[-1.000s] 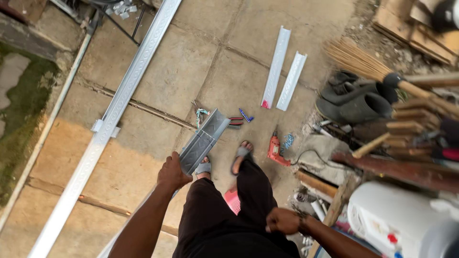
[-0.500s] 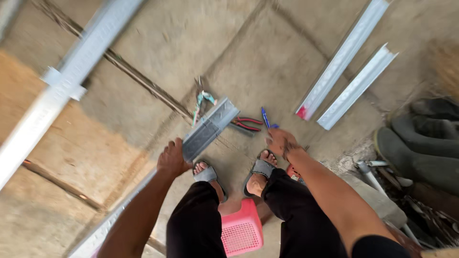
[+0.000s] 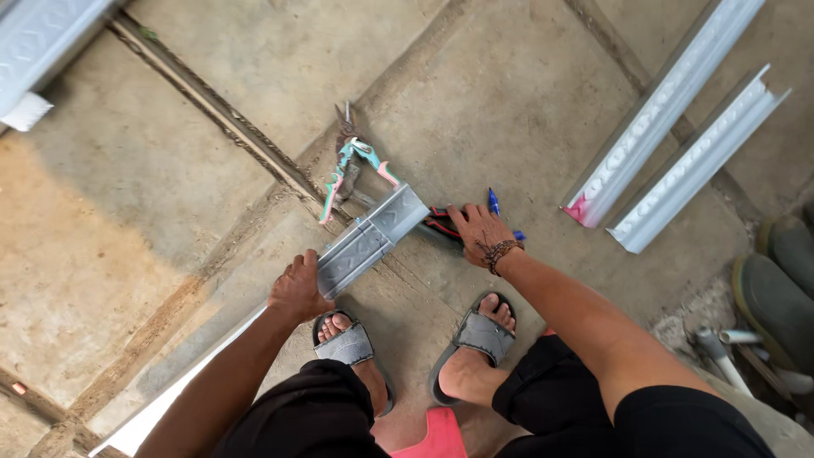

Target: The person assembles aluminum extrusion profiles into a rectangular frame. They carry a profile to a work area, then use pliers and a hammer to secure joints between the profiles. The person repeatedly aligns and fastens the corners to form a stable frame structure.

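Two short metal channels (image 3: 678, 144) lie side by side on the concrete floor (image 3: 212, 170), well apart from the long metal channel (image 3: 365, 242) gripped by the left hand (image 3: 297, 288); the right hand (image 3: 476, 231) rests spread over red-handled snips (image 3: 441, 222), beside teal-handled snips (image 3: 352, 170) and a blue pen (image 3: 493, 202)

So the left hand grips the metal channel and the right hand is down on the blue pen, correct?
Not quite. The head view shows the left hand gripping the metal channel, but the right hand is down on the red-handled snips; the blue pen lies untouched just beyond its fingers.
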Motion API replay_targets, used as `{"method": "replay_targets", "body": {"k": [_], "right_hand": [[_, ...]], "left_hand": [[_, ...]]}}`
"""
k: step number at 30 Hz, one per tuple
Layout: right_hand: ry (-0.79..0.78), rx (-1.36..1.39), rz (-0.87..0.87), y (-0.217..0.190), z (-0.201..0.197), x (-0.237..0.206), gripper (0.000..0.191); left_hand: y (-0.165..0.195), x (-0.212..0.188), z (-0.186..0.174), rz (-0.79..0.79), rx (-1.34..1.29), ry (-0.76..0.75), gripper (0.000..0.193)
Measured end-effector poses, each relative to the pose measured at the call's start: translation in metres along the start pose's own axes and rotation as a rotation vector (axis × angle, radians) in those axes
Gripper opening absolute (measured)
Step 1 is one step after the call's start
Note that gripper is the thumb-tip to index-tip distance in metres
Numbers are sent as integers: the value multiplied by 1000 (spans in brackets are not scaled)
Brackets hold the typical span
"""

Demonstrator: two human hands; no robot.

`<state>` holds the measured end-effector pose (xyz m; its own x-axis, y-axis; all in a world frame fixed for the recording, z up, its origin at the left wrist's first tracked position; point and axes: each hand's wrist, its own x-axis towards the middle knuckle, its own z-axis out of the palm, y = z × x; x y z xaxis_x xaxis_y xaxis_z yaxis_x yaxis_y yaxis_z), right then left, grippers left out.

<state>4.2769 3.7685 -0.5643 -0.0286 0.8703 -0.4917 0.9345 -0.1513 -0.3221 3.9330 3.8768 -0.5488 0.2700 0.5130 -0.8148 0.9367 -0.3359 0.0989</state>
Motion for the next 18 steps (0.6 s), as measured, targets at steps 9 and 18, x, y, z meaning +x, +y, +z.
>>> {"method": "replay_targets", "body": {"k": [9, 18], "right_hand": [[-1, -116, 222, 45, 30, -43, 45], [49, 170, 448, 31, 13, -97, 49]], "left_hand": [[7, -12, 30, 58, 122, 210, 86], [15, 12, 67, 133, 172, 522, 94]]}}
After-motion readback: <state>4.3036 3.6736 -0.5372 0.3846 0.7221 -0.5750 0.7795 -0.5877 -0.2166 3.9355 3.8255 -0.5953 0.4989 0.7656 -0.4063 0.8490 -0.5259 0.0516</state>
